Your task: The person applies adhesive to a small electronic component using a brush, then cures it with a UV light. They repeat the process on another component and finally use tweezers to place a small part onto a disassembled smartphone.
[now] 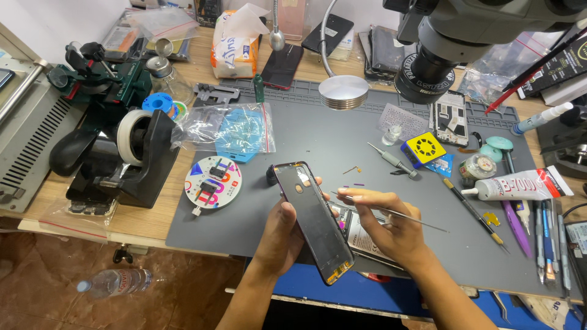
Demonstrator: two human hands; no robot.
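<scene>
My left hand (282, 235) grips a dark phone frame (313, 221) from behind, tilted above the grey mat (257, 208); its long axis runs from upper left, away from me, down toward my lap. My right hand (385, 225) pinches thin tweezers (391, 212), tips just beside the frame's right edge. Best, I judge, to brace both wrists and work slowly. A glue tube (520, 184) lies right of the frame.

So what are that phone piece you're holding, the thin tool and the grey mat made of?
The phone piece in the left hand looks like glossy dark glass or plastic, reflecting light. The thin tool in the right hand seems bare metal, slim and shiny. The grey mat looks like matte rubber or silicone.
</scene>
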